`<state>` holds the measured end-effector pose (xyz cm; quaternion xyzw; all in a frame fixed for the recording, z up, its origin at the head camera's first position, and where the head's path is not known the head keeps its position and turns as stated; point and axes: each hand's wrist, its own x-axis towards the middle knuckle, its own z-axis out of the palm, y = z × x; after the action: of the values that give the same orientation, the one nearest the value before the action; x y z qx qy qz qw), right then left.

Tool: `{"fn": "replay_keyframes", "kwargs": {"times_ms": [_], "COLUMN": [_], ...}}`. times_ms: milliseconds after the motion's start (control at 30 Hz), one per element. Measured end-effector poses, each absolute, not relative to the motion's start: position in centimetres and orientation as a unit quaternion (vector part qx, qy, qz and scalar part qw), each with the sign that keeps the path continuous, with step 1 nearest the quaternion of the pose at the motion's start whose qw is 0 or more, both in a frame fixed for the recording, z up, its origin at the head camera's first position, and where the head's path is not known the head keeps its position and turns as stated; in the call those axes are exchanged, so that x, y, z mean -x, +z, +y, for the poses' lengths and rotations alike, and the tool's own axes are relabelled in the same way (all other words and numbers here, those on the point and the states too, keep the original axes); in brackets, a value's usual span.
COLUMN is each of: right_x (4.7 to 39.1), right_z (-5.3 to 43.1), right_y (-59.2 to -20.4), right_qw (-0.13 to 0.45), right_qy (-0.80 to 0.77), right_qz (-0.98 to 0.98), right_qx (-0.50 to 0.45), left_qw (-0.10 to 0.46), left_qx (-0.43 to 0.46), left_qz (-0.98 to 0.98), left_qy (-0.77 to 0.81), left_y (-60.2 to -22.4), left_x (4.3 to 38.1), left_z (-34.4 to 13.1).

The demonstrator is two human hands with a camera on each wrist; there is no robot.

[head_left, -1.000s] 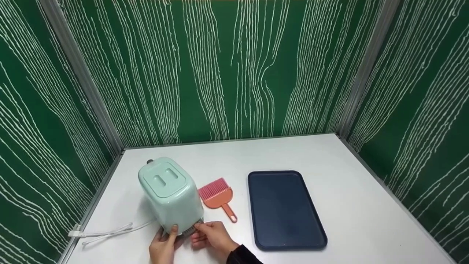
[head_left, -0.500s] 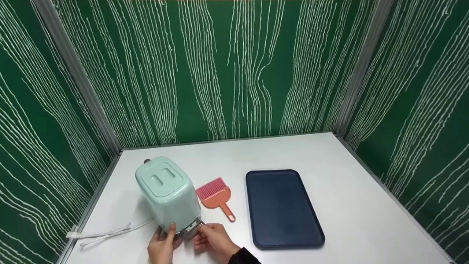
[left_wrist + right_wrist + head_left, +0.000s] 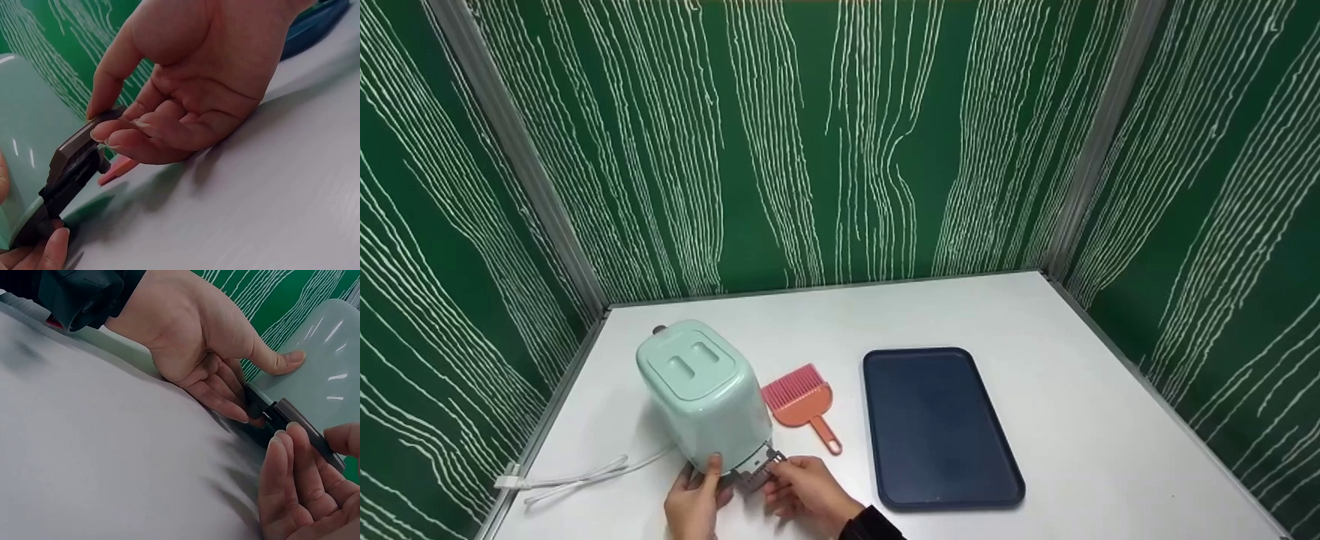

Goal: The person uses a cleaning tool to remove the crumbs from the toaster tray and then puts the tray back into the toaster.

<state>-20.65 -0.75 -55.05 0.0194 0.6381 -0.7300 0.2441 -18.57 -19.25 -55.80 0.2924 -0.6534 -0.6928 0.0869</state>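
Note:
A mint-green toaster [image 3: 727, 431] with a lid over its top stands tilted at the front left in the head view. My left hand [image 3: 694, 504] grips its near lower edge, the thumb on the side and fingers under the base. My right hand [image 3: 814, 491] pinches a grey crumb tray [image 3: 754, 478] that sticks partly out of the toaster's base. In the left wrist view, the thumb and fingertips of that right hand [image 3: 191, 73] are on the tray's outer end [image 3: 76, 147]. The base's near edge is raised off the table there. The tray's inner part is hidden.
Right of the toaster lies an orange dustpan [image 3: 802, 410] with a pink brush [image 3: 793, 385]. Farther right is a dark blue tray [image 3: 941, 427]. A white power cord [image 3: 607, 471] runs left to its plug [image 3: 510, 478]. Green panels surround the white table [image 3: 1110, 420].
My right hand has drawn the crumb tray outward from the toaster's base, toward the front right. My left hand keeps its grip on the toaster. The head view shifted slightly.

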Motion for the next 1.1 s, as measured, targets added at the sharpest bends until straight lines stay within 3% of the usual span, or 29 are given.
{"fn": "replay_keyframes", "kwargs": {"times_ms": [1100], "right_x": [20.55], "right_z": [0.06], "right_y": [-55.03], "right_qw": [0.219], "right_qy": [-0.743], "right_qz": [0.633], "right_qx": [-0.002], "left_qw": [0.098], "left_qx": [-0.291], "left_qz": [-0.6], "left_qy": [-0.739], "left_y": [-55.46], "left_x": [19.33], "left_z": [-19.13]}}
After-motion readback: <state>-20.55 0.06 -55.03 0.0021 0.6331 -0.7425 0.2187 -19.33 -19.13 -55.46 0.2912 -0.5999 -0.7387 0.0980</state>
